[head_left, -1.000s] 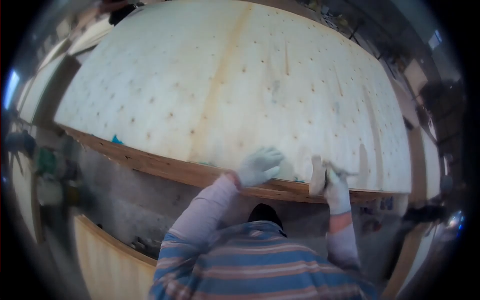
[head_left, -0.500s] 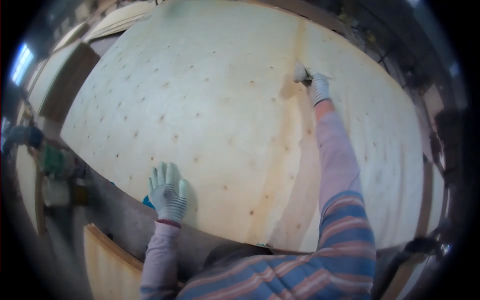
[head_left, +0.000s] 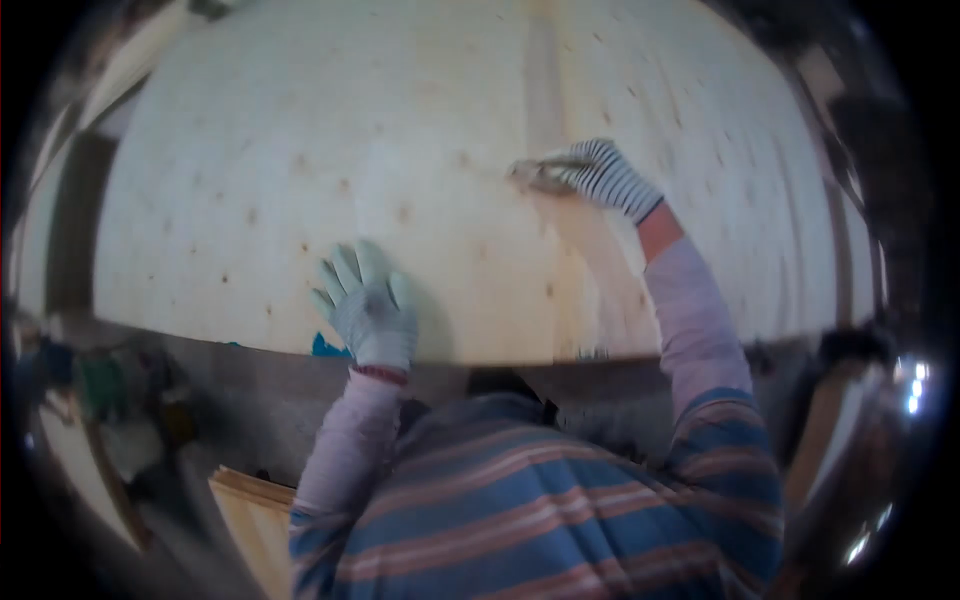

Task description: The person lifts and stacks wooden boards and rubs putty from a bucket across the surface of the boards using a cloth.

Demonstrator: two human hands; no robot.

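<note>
A large pale plywood sheet (head_left: 270,190), dotted with small dark knots, spreads out before me. Near its front edge, my left hand (head_left: 370,305) in a light glove lies flat with the fingers spread, resting on the wood. My right hand (head_left: 600,178), in a striped glove, is closed around a scraper (head_left: 535,178) whose end touches the sheet; blur hides its exact shape. A damp-looking darker band (head_left: 545,85) runs along the wood above the scraper, and another stretch lies below it toward the front edge.
Blue marks (head_left: 328,346) show on the sheet's front edge beside my left hand. Stacked boards (head_left: 250,520) stand at lower left. More panels (head_left: 75,220) lie beyond the left side, and another board (head_left: 830,430) leans at lower right. A green object (head_left: 100,385) is blurred at left.
My right hand has drawn the scraper toward me and somewhat left across the sheet. My view has tilted down; my left hand stays flat near the front edge.
</note>
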